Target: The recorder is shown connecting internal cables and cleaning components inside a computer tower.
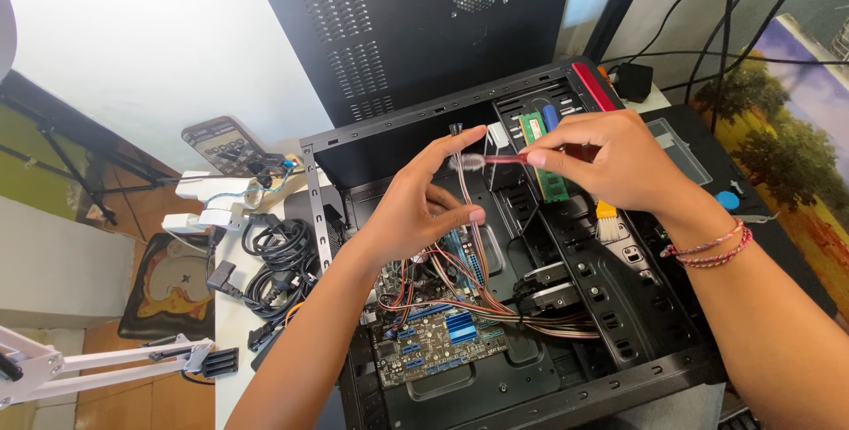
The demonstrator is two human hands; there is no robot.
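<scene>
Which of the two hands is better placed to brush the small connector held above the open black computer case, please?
Probably the right hand: it already pinches the red-handled toothbrush, bristles pointing at the small connector. The left hand is occupied holding that connector's thin wires up.

bright daylight | soft shadows | wall overexposed upper left | edges bowed
</scene>
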